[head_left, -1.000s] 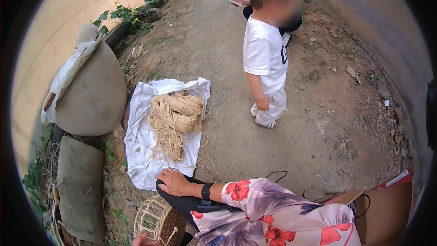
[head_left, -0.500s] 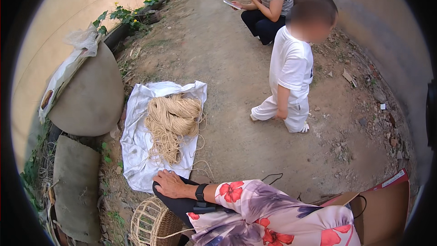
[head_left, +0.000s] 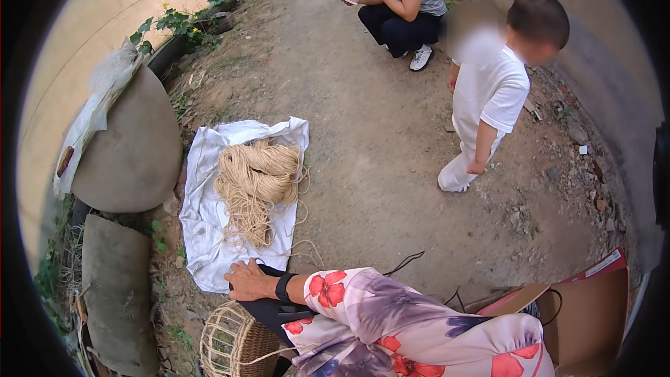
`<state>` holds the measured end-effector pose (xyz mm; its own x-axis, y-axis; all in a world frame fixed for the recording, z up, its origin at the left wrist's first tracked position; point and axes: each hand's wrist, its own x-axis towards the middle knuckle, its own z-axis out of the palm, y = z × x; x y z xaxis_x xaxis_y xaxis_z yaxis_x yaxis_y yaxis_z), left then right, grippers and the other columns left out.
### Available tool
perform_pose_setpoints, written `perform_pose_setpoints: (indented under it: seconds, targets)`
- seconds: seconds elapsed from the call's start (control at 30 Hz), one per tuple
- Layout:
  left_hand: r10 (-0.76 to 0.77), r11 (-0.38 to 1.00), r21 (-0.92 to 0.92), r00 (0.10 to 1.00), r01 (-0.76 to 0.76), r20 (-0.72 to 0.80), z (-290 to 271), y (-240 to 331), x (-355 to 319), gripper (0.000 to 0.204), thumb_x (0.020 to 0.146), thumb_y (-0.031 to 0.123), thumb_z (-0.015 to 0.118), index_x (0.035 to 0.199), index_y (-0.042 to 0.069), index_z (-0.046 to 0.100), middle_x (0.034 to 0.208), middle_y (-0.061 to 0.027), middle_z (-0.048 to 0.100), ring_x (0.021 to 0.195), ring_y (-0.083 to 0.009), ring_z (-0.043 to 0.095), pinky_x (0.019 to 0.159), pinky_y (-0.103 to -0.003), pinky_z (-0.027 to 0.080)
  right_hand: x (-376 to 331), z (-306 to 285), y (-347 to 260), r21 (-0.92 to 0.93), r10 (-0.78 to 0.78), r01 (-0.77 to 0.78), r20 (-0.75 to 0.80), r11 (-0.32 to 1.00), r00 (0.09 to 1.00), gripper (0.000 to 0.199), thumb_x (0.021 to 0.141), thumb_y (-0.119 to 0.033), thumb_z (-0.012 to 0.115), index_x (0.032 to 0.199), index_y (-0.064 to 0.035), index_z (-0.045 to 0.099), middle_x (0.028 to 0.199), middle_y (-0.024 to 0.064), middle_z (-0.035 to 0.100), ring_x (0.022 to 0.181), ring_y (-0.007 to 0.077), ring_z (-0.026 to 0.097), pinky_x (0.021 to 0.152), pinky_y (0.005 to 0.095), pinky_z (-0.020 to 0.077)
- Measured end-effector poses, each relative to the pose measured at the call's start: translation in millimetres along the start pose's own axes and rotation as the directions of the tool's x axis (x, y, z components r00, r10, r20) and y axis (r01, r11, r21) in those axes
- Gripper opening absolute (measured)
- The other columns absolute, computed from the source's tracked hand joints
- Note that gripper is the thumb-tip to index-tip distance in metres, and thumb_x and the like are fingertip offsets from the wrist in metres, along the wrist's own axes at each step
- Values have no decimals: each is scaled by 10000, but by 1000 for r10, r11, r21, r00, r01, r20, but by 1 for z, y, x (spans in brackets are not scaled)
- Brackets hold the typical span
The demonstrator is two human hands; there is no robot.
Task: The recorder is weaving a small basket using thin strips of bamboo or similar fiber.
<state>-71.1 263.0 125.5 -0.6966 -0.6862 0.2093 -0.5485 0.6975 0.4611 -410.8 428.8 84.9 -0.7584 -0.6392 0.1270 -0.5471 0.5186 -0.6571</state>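
One hand [head_left: 249,281] rests flat — cord bundle [head_left: 257,183] just beyond, untouched.

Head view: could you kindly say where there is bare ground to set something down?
Bare dirt lies open between the white cloth with its cord bundle and the standing child. Crowded: by the big jar, and around the hand, basket and cardboard box.

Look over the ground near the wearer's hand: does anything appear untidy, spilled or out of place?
Yes. The bundle of pale cord on the white cloth is coming loose: stray strands trail off the cloth's lower right edge onto the bare dirt. One hand rests beside the cloth's lower edge, above a half-woven basket.
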Motion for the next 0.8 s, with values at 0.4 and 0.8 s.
perform_pose_setpoints:
  seconds: [0.4, 0.8]
  targets:
    - [-15, 1000, 28, 1000, 15, 1, -1, -6, -11, 528, 1002, 310, 502, 1396, -35, 426, 1364, -244, 489, 1207, -343, 484, 1032, -407, 393, -7, -6, -7, 36, -20, 22, -55, 999, 998, 480, 814, -375, 624, 1137, -20, 606, 1135, 238, 556, 1117, 400, 514, 879, 588, 385]
    - [-16, 999, 52, 1000, 16, 1, -3, -11, -17, 548, 1016, 327, 471, 1419, -36, 397, 1395, -261, 461, 1250, -365, 457, 1061, -422, 367, -9, -16, -16, 36, -27, 29, -62, 999, 998, 500, 807, -386, 643, 1135, -12, 597, 1136, 235, 545, 1132, 397, 496, 904, 583, 381]
